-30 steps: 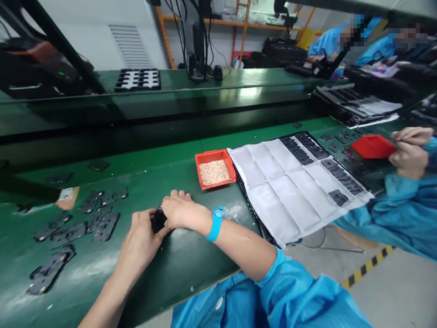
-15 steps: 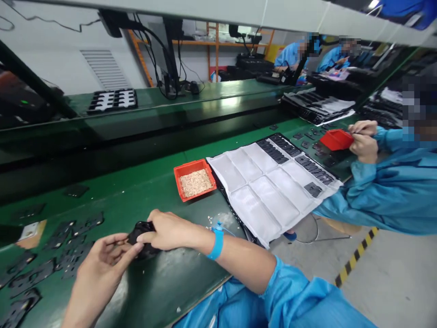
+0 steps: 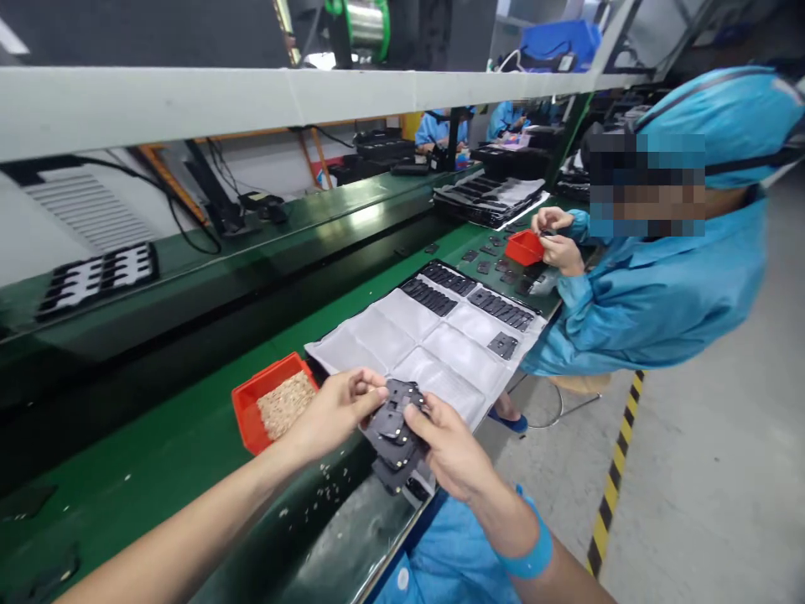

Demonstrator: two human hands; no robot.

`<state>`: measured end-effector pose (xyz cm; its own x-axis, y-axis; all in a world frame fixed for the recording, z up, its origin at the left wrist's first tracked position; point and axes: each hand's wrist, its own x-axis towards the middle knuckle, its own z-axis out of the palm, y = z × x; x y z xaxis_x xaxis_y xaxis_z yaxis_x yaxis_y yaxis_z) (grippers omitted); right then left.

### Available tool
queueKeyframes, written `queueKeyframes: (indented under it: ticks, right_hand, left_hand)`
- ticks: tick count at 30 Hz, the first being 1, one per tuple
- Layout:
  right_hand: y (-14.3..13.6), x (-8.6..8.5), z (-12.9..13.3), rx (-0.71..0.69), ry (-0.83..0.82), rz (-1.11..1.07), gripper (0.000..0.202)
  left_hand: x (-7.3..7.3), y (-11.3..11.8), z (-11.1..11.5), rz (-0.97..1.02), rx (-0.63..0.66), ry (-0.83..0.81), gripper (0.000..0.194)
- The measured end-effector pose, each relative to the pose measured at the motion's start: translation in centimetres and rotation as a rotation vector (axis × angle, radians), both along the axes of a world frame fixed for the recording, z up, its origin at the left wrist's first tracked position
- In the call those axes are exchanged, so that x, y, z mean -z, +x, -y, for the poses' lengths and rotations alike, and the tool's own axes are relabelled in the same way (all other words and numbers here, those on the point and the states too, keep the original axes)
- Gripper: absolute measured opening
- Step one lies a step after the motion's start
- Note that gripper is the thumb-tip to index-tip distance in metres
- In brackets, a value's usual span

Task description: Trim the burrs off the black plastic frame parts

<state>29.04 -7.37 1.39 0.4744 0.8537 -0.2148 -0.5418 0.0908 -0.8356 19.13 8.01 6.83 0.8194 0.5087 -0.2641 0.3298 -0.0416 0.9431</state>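
Observation:
A loose stack of flat black parts is held between both hands above the near corner of a white-lined tray. My left hand pinches the stack's upper left edge. On its right side, my right hand grips it with the thumb on top. Rows of similar black parts fill the tray's far compartments, and a single small group lies near its right edge. Left of the tray is a red bin with small pale pieces.
A co-worker in blue sits at the right, hands over another red bin with black parts scattered around it. A shelf beam crosses above. Pale bits lie near the bench's front edge.
The view has swung right. Both hands have moved from the bench left of the red bin to the white-lined tray, with the black parts now fanned out between them.

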Motion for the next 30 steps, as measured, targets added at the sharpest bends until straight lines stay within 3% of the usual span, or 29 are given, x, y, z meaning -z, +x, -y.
queueKeyframes:
  ticks: [3, 7, 11, 14, 16, 18, 23, 27, 30]
  right_hand:
    - [4.4, -0.6, 2.8, 0.128, -0.002, -0.068, 0.059]
    - [9.6, -0.4, 6.4, 0.29, -0.079, -0.132, 0.058]
    - [13.1, 1.2, 9.8, 0.472, -0.26, -0.196, 0.069]
    - [14.3, 2.6, 11.3, 0.523, -0.312, -0.222, 0.072]
    - [14.8, 3.1, 11.7, 0.531, -0.326, -0.231, 0.072]
    - [15.4, 3.1, 11.5, 0.529, -0.345, -0.243, 0.075]
    - [17.1, 2.7, 9.5, 0.566, -0.344, -0.149, 0.071]
    - [18.8, 3.2, 7.2, 0.611, -0.318, 0.0, 0.063]
    - [19.9, 3.4, 5.7, 0.593, -0.293, -0.006, 0.066]
  left_hand:
    - [0.0, 6.5, 0.0, -0.001, 0.118, 0.011, 0.043]
    - [1.4, 17.1, 0.0, 0.005, 0.217, 0.152, 0.014]
    - [5.3, 27.7, 0.8, -0.052, 0.301, 0.23, 0.018]
    - [8.3, 32.2, 1.5, -0.104, 0.382, 0.31, 0.023]
    - [9.4, 33.2, 1.7, -0.119, 0.426, 0.368, 0.024]
    - [9.4, 33.1, 1.6, -0.115, 0.451, 0.422, 0.025]
    - [6.6, 30.4, 1.7, -0.057, 0.482, 0.475, 0.019]
    - [4.4, 28.6, 2.3, 0.029, 0.695, 0.107, 0.038]
    - [3.7, 28.4, 2.1, 0.025, 0.72, -0.097, 0.044]
